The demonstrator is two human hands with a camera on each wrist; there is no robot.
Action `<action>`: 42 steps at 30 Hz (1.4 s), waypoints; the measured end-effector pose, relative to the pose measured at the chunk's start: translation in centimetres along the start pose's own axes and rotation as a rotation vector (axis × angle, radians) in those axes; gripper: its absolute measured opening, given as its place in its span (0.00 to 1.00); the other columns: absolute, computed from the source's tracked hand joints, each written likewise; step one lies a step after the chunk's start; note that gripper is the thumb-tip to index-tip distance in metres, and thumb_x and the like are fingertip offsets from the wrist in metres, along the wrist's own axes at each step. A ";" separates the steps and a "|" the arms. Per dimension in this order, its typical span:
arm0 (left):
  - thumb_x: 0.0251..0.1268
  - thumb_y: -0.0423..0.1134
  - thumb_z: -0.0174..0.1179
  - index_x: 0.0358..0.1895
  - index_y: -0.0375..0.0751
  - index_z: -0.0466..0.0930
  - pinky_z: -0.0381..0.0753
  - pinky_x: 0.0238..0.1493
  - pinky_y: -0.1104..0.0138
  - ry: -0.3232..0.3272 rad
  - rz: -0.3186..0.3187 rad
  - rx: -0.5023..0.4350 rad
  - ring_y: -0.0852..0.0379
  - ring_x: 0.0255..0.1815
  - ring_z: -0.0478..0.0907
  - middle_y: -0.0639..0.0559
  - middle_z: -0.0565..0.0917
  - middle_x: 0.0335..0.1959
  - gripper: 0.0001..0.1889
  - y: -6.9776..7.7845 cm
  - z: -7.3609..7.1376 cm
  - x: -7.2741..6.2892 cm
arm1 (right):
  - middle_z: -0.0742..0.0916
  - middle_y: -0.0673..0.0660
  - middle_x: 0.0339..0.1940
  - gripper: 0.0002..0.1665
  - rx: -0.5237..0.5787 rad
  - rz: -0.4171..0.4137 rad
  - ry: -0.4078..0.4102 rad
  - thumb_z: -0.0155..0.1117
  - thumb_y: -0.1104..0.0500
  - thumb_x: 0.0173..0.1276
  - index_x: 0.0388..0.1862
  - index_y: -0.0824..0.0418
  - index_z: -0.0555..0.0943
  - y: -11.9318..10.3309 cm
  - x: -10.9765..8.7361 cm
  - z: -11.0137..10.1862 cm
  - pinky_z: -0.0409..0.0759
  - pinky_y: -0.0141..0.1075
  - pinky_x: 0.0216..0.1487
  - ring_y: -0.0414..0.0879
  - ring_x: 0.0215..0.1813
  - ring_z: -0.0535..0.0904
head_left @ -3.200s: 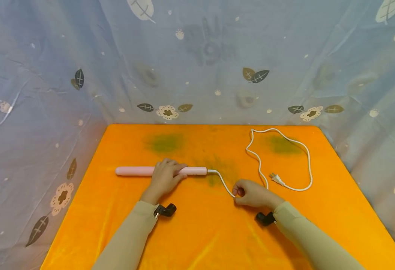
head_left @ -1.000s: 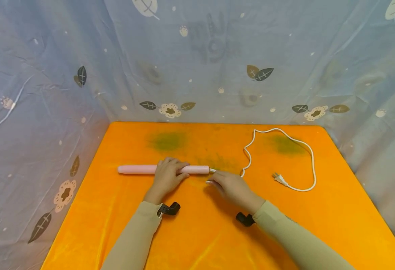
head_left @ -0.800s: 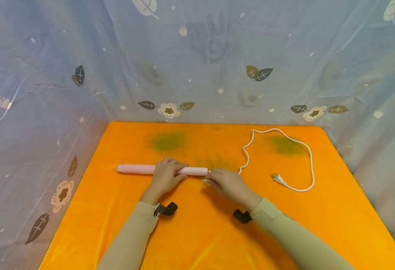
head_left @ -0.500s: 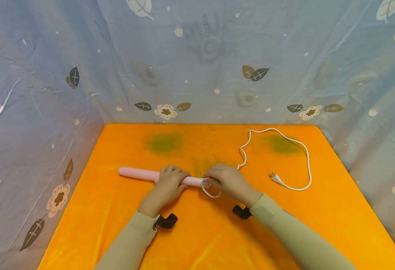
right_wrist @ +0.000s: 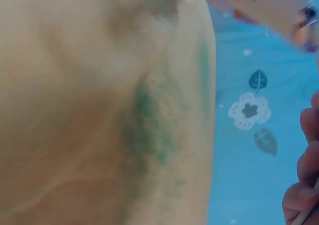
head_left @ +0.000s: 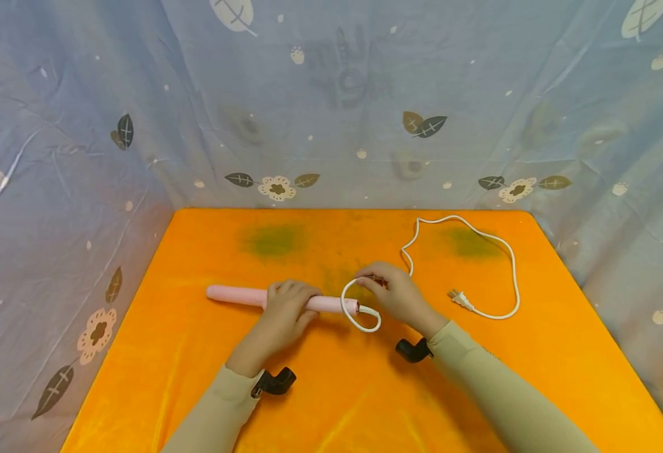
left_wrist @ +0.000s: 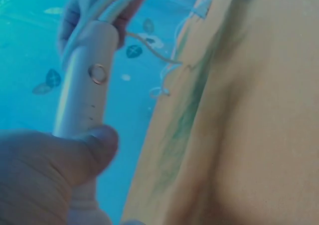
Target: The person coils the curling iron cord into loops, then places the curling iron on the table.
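A long pink hair iron (head_left: 235,294) points left in the head view, its white-corded end to the right. My left hand (head_left: 283,314) grips it around the middle; in the left wrist view the thumb (left_wrist: 97,147) lies along it below a round button (left_wrist: 97,74). Just right of the iron's end, my right hand (head_left: 396,292) pinches the white cord (head_left: 344,305), which bends in a loop around that end. The right wrist view shows curled fingers (right_wrist: 304,160) at its edge with cord between them. Part of the cord is hidden behind my right hand.
The rest of the cord curves over the back right of the orange-covered table (head_left: 320,415), ending in a two-pin plug (head_left: 461,300). A patterned blue-grey curtain (head_left: 331,94) hangs behind and at both sides. Dark green patches mark the cover.
My right hand moved left along the cord to the iron's end, then up and slightly right, bending the cord into a loop. The iron's corded end has swung toward me; my left hand keeps its grip.
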State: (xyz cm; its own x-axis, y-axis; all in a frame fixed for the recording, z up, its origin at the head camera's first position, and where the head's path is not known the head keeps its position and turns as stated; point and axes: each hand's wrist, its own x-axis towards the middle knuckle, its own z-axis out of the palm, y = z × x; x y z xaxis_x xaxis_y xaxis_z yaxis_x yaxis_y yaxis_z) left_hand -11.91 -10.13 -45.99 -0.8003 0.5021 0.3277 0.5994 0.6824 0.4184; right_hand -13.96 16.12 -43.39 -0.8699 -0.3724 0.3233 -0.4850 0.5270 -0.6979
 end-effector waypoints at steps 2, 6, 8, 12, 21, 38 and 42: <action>0.60 0.39 0.68 0.53 0.47 0.79 0.56 0.54 0.52 0.043 0.018 -0.022 0.50 0.54 0.71 0.54 0.80 0.50 0.18 -0.1 -0.1 0.0 | 0.85 0.48 0.37 0.07 0.074 0.055 -0.006 0.61 0.55 0.71 0.43 0.51 0.85 0.7 -0.2 -0.1 0.77 0.34 0.35 0.43 0.35 0.78; 0.58 0.39 0.70 0.52 0.48 0.78 0.56 0.52 0.51 0.129 0.061 -0.050 0.50 0.52 0.71 0.54 0.80 0.48 0.18 -0.1 0.0 0.1 | 0.86 0.49 0.39 0.09 0.158 0.152 -0.020 0.59 0.55 0.73 0.44 0.53 0.85 1.6 -1.0 0.0 0.80 0.37 0.38 0.46 0.39 0.82; 0.58 0.39 0.69 0.52 0.47 0.78 0.56 0.52 0.51 0.167 0.078 -0.056 0.49 0.51 0.71 0.53 0.80 0.48 0.18 -0.1 0.2 0.3 | 0.86 0.47 0.39 0.08 0.151 0.183 -0.029 0.59 0.55 0.72 0.44 0.52 0.85 1.8 -1.4 0.3 0.80 0.38 0.37 0.45 0.38 0.82; 0.58 0.41 0.69 0.54 0.46 0.79 0.56 0.52 0.50 0.228 0.083 -0.062 0.49 0.51 0.72 0.52 0.81 0.48 0.20 0.0 0.4 0.6 | 0.87 0.48 0.41 0.11 0.076 0.169 -0.057 0.61 0.59 0.72 0.49 0.54 0.85 1.9 -2.2 1.2 0.78 0.38 0.39 0.43 0.39 0.81; 0.57 0.39 0.70 0.56 0.47 0.80 0.57 0.53 0.51 0.283 0.012 -0.060 0.50 0.52 0.73 0.51 0.82 0.49 0.21 -0.2 0.7 1.2 | 0.86 0.50 0.29 0.13 -0.230 0.039 -0.105 0.63 0.59 0.70 0.51 0.60 0.85 1.1 -3.6 3.0 0.72 0.34 0.27 0.37 0.24 0.72; 0.59 0.40 0.69 0.59 0.50 0.80 0.60 0.53 0.49 0.247 0.086 0.047 0.48 0.51 0.74 0.51 0.81 0.47 0.23 -1.4 2.3 1.8 | 0.74 0.45 0.19 0.09 -0.511 -0.355 0.027 0.69 0.59 0.64 0.28 0.54 0.76 -1.8 -4.4 2.4 0.69 0.31 0.23 0.37 0.21 0.67; 0.58 0.40 0.69 0.59 0.51 0.80 0.61 0.53 0.49 0.232 0.087 0.063 0.48 0.51 0.74 0.51 0.82 0.47 0.23 -1.6 2.7 1.6 | 0.71 0.45 0.18 0.11 -0.546 -0.372 0.006 0.69 0.59 0.64 0.27 0.55 0.75 -2.5 -4.2 1.9 0.66 0.30 0.21 0.37 0.19 0.63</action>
State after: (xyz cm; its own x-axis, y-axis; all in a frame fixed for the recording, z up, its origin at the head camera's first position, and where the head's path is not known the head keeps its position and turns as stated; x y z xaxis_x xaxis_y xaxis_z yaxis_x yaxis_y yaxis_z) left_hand -14.22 -8.98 -48.40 -0.7171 0.4295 0.5488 0.6577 0.6777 0.3290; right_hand -8.91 14.95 -44.24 -0.6350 -0.6014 0.4849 -0.7280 0.6759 -0.1150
